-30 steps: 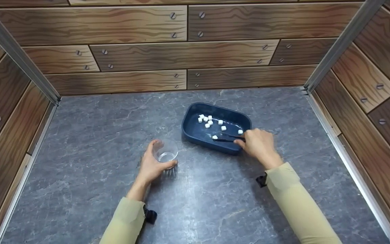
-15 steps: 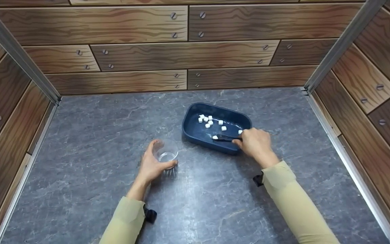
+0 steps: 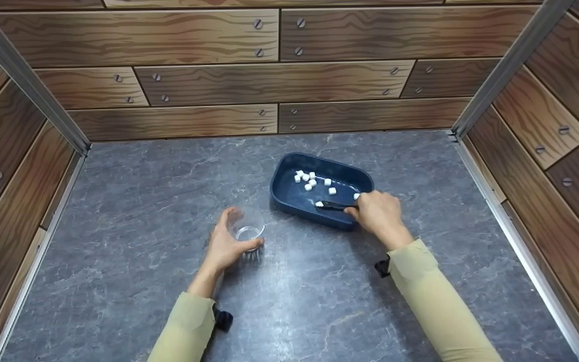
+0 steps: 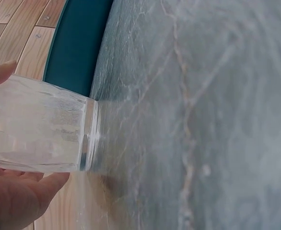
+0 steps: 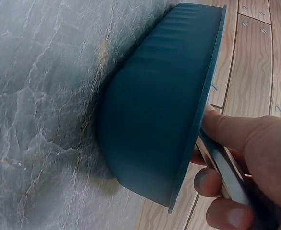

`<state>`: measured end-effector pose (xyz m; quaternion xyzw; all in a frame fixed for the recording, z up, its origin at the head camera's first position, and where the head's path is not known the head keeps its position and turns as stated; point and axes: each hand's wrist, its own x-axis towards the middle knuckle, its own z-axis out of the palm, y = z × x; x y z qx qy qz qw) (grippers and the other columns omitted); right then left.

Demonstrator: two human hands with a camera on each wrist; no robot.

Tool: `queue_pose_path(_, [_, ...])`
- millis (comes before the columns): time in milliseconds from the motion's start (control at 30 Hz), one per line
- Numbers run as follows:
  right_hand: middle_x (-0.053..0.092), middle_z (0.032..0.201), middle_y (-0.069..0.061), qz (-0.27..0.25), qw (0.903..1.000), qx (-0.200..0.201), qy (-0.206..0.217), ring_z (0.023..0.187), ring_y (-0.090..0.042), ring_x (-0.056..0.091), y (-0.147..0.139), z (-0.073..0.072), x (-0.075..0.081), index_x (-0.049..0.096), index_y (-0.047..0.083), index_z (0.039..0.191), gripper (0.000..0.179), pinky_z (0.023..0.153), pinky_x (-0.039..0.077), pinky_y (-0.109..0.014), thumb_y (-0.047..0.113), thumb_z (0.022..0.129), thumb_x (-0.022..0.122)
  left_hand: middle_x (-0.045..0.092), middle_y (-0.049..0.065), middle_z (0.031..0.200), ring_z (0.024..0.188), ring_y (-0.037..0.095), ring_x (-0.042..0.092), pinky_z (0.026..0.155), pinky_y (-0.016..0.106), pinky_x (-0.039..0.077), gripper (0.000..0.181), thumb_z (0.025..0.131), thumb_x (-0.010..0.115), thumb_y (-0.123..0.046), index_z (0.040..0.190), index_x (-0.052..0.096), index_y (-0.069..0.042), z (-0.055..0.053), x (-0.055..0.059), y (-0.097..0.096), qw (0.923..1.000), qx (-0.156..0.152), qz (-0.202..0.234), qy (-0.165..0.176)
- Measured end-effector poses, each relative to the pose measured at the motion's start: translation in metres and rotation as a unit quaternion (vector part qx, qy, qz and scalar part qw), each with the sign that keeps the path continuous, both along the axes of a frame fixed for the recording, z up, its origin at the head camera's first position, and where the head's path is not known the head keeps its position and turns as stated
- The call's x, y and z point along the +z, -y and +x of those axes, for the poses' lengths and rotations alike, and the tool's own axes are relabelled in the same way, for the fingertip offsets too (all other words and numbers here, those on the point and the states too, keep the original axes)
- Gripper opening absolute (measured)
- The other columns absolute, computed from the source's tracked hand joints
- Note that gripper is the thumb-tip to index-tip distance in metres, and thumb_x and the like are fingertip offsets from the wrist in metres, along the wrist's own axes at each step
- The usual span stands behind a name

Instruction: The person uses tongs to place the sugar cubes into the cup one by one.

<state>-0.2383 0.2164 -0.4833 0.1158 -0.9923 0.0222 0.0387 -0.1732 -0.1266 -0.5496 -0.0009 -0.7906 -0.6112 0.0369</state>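
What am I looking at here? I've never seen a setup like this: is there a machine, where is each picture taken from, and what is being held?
There is no machine: the left grip and the right grip are a person's own bare hands. The wide picture comes from a camera worn on the head, looking forward and down. The two close-ups come from a camera on each wrist, so the scene looks turned on its side.

On the gray marbled surface sits a blue tray with small white cubes inside. The left grip holds a clear cup, upright, beside the tray. The right grip holds dark tongs reaching into the tray. One cube shows at their tip; whether it is firmly pinched, I cannot tell.
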Motion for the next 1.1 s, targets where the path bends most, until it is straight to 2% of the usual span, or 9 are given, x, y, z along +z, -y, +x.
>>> queue_pose_path(300, [0.063,0.066,-0.012,0.007,1.0,-0.003,0.007,0.06,-0.036,0.062,0.0,0.0,0.0,0.064,0.011,0.065,0.042,0.05,0.049,-0.05,0.047,0.085,0.073,0.055,0.014,0.136,0.131,0.027,0.045,0.109,0.043,0.033,0.093,0.06,0.095,-0.02,0.136,0.043,-0.005,0.0,-0.001,0.0,0.9999,0.003,-0.005,0.009])
queue_pose_path(700, [0.063,0.065,-0.012,-0.01,1.0,0.001,0.0,0.059,-0.036,0.061,-0.002,0.004,0.0,0.069,0.008,0.07,0.04,0.049,0.048,-0.051,0.044,0.086,0.073,0.054,0.017,0.136,0.131,0.029,0.045,0.11,0.043,0.032,0.094,0.061,0.095,-0.018,0.138,0.042,-0.002,-0.001,0.0,0.0,1.0,0.001,-0.002,0.004])
queue_pose_path(967, [0.062,0.063,-0.007,-0.043,0.9986,-0.029,0.01,0.054,-0.027,0.057,-0.004,0.011,0.01,0.074,0.012,0.074,0.037,0.047,0.046,-0.045,0.043,0.092,0.067,0.052,0.019,0.138,0.132,0.031,0.043,0.111,0.044,0.031,0.096,0.062,0.094,-0.015,0.139,0.041,-0.001,-0.001,-0.002,-0.001,0.9998,-0.001,0.02,0.006])
queue_pose_path(1100, [0.06,0.059,-0.003,-0.059,0.9972,-0.042,0.016,0.051,-0.023,0.055,-0.003,0.015,0.016,0.075,0.014,0.073,0.038,0.044,0.043,-0.041,0.044,0.094,0.064,0.053,0.018,0.137,0.131,0.03,0.044,0.11,0.043,0.031,0.094,0.061,0.095,-0.016,0.138,0.042,-0.001,-0.001,-0.001,-0.001,0.9999,0.0,0.011,0.007])
